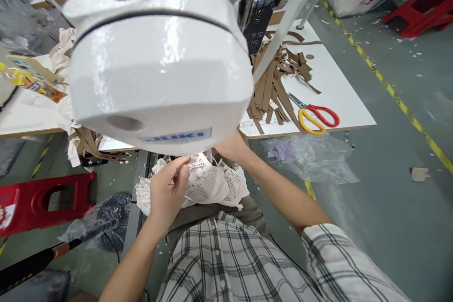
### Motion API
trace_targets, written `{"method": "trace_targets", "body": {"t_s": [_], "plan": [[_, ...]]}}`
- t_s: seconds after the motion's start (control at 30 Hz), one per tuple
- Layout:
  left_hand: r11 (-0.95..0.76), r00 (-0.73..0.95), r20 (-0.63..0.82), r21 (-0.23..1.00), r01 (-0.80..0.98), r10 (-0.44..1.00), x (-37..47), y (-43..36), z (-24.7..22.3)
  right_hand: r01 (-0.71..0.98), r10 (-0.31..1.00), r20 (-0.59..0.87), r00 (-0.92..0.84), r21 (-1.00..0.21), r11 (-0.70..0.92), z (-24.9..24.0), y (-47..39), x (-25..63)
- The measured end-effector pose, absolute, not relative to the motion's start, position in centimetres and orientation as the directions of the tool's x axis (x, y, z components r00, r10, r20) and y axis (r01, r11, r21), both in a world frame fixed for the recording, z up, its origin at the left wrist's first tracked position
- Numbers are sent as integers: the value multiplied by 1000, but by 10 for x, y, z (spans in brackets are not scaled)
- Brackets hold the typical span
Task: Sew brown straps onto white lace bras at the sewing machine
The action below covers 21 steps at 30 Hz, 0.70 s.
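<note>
A white lace bra lies in folds over the lap, its upper edge lit under the head of a white sewing machine. My left hand is closed at the bra's left side, thumb and forefinger pinched on its upper edge. Beyond the bra's right side, my right hand reaches beneath the machine head. The fingers of that hand are hidden there, so its grip does not show. The needle area is also covered by the machine head.
Brown fabric strips and scissors with red and yellow handles lie on the white tabletop at right. A plastic bag hangs at its front edge. A red stool stands at left, near another bundle of brown strips.
</note>
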State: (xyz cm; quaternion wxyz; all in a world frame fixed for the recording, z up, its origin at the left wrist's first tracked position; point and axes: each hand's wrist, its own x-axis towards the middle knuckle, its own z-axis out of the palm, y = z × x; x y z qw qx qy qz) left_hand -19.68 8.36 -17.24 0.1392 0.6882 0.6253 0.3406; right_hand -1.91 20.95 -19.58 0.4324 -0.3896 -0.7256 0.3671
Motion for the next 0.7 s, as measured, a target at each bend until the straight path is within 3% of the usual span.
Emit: {"method": "trace_targets", "body": {"t_s": [0.1, 0.23, 0.3, 0.4, 0.7], "plan": [[-246, 69, 325, 544, 802, 943, -192, 77, -172, 234, 876, 319, -362, -878, 417, -194, 207, -10], [-325, 118, 573, 273, 906, 811, -178, 72, -178, 244, 856, 317, -408, -866, 437, -192, 206, -3], [-368, 192, 587, 195, 909, 786, -169, 70, -182, 270, 853, 316, -416, -853, 447, -193, 207, -3], [-403, 264, 529, 164, 901, 806, -160, 70, -187, 308, 856, 324, -402, -833, 460, -195, 209, -7], [-355, 246, 451, 175, 918, 858, -161, 72, -184, 357, 869, 359, -341, -806, 473, -201, 210, -16]]}}
